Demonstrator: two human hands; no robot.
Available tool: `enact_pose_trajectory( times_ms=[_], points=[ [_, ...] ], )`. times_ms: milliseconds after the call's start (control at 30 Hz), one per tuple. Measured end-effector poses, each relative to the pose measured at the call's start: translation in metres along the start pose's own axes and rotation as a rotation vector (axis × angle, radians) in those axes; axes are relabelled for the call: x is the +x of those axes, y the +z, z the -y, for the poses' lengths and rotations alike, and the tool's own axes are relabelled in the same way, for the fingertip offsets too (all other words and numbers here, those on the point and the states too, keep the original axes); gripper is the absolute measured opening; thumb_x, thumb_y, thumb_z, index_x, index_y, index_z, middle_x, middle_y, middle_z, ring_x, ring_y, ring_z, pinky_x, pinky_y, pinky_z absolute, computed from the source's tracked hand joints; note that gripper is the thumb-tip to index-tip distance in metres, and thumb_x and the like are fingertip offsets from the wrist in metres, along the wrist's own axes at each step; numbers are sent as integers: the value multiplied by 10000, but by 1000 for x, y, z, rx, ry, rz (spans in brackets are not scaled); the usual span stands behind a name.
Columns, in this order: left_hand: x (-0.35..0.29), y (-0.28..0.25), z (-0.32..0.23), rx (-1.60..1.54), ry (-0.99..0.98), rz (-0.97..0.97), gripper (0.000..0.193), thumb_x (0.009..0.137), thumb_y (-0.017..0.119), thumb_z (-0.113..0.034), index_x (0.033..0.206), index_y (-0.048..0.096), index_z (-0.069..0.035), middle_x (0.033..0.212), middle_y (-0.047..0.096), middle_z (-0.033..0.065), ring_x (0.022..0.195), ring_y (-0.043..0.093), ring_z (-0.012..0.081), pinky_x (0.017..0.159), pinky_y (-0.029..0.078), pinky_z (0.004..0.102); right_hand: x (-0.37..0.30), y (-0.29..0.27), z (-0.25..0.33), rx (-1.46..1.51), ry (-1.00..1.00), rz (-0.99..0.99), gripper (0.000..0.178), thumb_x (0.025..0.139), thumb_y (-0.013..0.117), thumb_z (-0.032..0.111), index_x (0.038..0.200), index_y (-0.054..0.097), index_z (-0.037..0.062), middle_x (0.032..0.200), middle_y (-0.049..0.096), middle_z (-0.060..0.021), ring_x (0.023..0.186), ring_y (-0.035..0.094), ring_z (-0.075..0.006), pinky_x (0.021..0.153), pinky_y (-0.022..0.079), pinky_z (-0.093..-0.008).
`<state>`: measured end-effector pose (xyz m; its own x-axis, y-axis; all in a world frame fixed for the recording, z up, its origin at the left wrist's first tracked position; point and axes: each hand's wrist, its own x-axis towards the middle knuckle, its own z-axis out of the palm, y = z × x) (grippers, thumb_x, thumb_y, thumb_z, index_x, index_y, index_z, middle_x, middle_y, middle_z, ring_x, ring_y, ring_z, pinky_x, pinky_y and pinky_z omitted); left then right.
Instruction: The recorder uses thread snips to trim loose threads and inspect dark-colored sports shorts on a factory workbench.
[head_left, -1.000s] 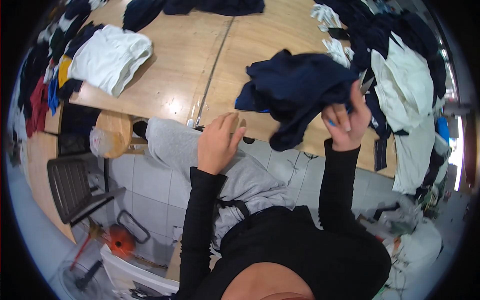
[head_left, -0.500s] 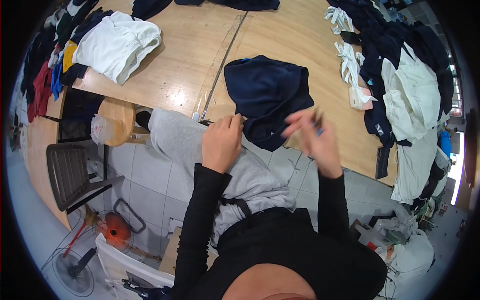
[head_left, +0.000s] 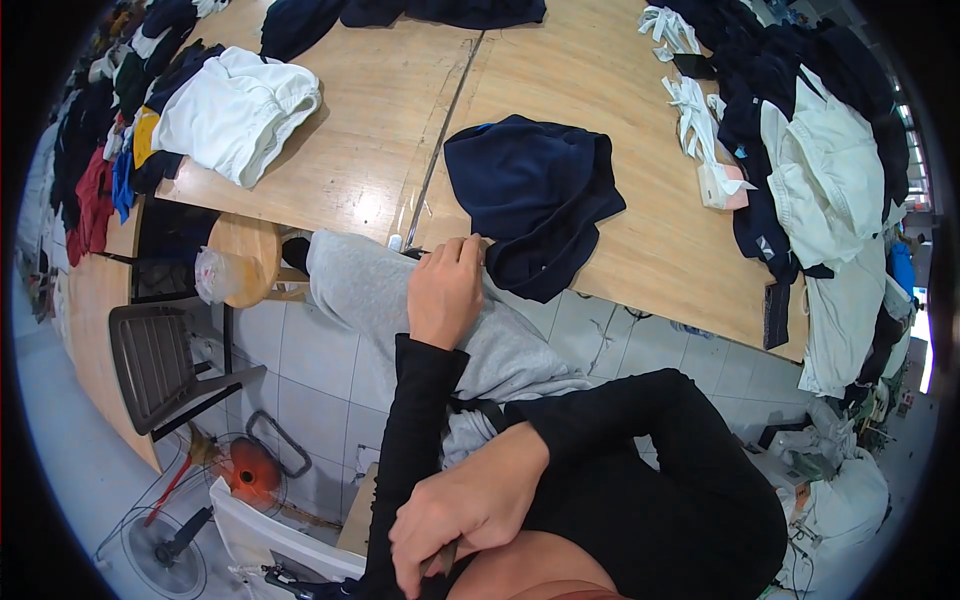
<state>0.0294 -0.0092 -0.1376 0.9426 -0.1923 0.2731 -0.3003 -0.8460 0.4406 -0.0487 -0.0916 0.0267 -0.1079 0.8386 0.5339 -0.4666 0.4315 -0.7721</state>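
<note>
A navy blue garment [head_left: 535, 185] lies bunched at the table's front edge, with part of it hanging over. My left hand [head_left: 447, 288] is at that edge, right beside the garment, its fingers bent and closed. Whatever they may pinch is hidden behind the knuckles. Close to my body, my right hand [head_left: 470, 505] is held across my chest, over the left forearm. Its fingers are curled, and a small dark tip shows between them, too little to name. Grey cloth [head_left: 400, 290] stretches from my lap to the table edge under the left hand.
A folded white garment [head_left: 235, 115] lies on the left of the wooden table [head_left: 360, 130]. White ties [head_left: 690, 115], a pink tissue box [head_left: 722, 188] and piled white and navy clothes [head_left: 825, 185] are on the right. Left are a stool [head_left: 250, 255], a chair [head_left: 150, 365] and fans [head_left: 250, 472].
My right hand has left the space over the navy garment and come back toward my chest, crossing to the left. The left hand has stayed at the table edge.
</note>
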Motion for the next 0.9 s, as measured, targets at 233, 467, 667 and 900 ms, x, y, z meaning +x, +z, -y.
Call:
enact_pose_trajectory(
  times_ms=[233,467,667,900],
  points=[
    [3,-4,-3,-36,-7,45,230,1000,680,-162,1203,702,-56,1017,726,111,944,713,297,839,545,407,3,3,-24,-47,-123,20,258,1027,612,-27,1278,671,-32,1172,680,-201,1080,639,-375,938,499,-449],
    [0,-8,0,-177,-4,-18,257,966,749,-216,1173,718,-66,1030,725,116,930,722,312,802,565,430,-97,-44,38,-191,473,-164,302,998,599,-34,1286,686,-4,1057,740,-162,913,740,-280,825,565,-384],
    [23,14,-18,-339,-179,-17,250,929,790,-224,1119,733,-72,985,708,150,918,724,370,747,573,470,-218,-86,58,-1078,563,-1652,224,1106,574,130,1236,734,42,754,693,-53,724,700,-123,660,525,-296],
    [12,22,18,-1387,-604,-100,191,1078,708,-198,1111,675,-13,1032,730,22,859,689,86,742,571,280,-255,-86,19,-986,771,-1680,235,1102,622,177,1148,751,-13,710,684,-75,638,679,-136,629,520,-305]
  ],
)
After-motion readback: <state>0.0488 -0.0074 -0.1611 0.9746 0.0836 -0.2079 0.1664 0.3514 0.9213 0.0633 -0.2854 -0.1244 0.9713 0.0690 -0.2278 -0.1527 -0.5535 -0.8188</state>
